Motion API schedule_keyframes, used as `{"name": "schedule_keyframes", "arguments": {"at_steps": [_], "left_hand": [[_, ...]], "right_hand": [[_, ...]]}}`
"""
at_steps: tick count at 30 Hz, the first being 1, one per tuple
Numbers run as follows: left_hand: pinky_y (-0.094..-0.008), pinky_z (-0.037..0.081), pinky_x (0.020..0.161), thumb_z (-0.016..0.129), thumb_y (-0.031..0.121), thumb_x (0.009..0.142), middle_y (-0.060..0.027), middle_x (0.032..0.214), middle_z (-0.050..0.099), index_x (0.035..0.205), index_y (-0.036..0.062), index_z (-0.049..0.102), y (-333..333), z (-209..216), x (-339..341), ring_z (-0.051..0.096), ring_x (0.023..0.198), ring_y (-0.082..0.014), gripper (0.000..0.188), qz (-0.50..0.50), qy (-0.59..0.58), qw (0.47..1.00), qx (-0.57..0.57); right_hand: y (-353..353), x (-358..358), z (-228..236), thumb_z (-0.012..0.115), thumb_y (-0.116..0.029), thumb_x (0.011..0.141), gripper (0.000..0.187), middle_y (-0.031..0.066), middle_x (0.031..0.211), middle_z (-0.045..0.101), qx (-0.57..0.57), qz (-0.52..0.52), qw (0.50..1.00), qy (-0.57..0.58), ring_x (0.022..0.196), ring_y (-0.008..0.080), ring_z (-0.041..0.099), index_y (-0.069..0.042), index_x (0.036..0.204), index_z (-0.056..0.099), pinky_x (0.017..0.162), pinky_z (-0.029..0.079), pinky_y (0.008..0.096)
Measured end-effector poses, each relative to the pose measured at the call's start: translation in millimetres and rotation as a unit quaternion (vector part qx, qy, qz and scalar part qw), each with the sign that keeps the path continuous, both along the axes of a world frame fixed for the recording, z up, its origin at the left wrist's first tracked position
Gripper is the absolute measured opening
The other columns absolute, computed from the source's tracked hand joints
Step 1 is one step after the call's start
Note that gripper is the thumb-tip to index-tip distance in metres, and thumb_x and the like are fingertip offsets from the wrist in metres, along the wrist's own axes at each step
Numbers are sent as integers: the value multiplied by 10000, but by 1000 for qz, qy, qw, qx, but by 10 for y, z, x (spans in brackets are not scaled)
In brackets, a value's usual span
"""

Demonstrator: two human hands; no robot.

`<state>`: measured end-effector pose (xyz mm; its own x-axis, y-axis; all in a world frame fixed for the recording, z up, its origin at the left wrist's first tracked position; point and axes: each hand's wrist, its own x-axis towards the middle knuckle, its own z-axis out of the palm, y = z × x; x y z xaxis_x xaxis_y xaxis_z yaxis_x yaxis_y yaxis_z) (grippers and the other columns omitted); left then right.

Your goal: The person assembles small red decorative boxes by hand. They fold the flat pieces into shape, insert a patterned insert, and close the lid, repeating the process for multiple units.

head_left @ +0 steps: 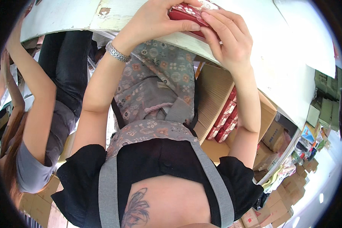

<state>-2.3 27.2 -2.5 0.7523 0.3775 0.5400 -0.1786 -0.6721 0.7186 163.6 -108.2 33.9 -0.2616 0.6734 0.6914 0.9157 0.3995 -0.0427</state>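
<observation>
Carton (214,93), brown and open-topped, stands below the near edge of the white tabletop (271,43), under the right forearm. Small red packs (225,121) with pale patterning lie stacked inside it, against the side farther from the person; bare board shows nearer the body. One tall flap rises at its left, and another board edge shows beyond the forearm at right.

Red box (183,15), pale-flowered on top, is between the two hands at the near edge of the tabletop; whether its base rests there cannot be told. The left grip (155,19) grasps it, thumb laid along the near side. The right grip (231,41) clasps the right end, fingers on the top and thumb at the near side.

The tabletop's chipped edge runs across just beyond the apron (159,85), and its white surface stretches away to the right of the hands. Between torso and edge, the apron's folds fill the middle, with the carton just beside them. At left, a co-worker (40,81) with raised arms stands near the left elbow. More cartons (288,190) are piled at lower right, well apart from both hands.
</observation>
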Motion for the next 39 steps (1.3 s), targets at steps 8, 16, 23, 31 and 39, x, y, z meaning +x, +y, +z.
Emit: {"name": "schedule_keyframes", "arguments": {"at_steps": [8, 16, 23, 31, 39], "left_hand": [[-410, 411, 1065, 808, 145, 760, -134, 1254, 585, 1195, 40, 623, -63, -46, 14, 478, 1297, -319, 484, 13, -35, 997, 73], [-395, 416, 1044, 789, 191, 791, -136, 1255, 568, 1246, 57, 556, -63, -67, 28, 519, 1213, -304, 528, 16, -17, 998, 63], [-386, 418, 1023, 766, 236, 816, -143, 1226, 568, 1249, 47, 530, -88, -2, 23, 532, 1168, -312, 528, 10, -9, 999, 50], [-392, 417, 1017, 751, 291, 828, -167, 1218, 558, 1282, 46, 492, -107, 37, 8, 532, 1154, -323, 578, 18, 27, 999, 27], [-401, 340, 1114, 744, 333, 838, -226, 1440, 413, 1450, 17, 349, -96, -71, 24, 411, 1334, -372, 795, 32, -16, 997, 66]], "right_hand": [[-86, 164, -92, 772, -146, 800, 255, 77, 1064, 726, -68, 27, 990, 120, 971, 250, 654, -66, 1040, 745, 845, 544, 340], [-65, -2, 59, 677, -11, 842, 263, 176, 1100, 692, -200, -35, 920, 336, 1056, 322, 630, -9, 1104, 706, 903, 504, 363], [-117, 77, 173, 705, -150, 895, 197, 82, 1115, 717, -236, -80, 934, 255, 1036, 165, 662, -81, 1075, 750, 883, 527, 291], [-77, 61, 222, 700, -139, 897, 209, 114, 1125, 712, -242, -107, 945, 190, 1008, 166, 673, -66, 1088, 743, 852, 543, 286], [-65, 38, 236, 701, -241, 886, 231, 144, 1019, 728, -229, -100, 947, 201, 1037, 273, 686, -71, 1033, 755, 870, 547, 349]]}}
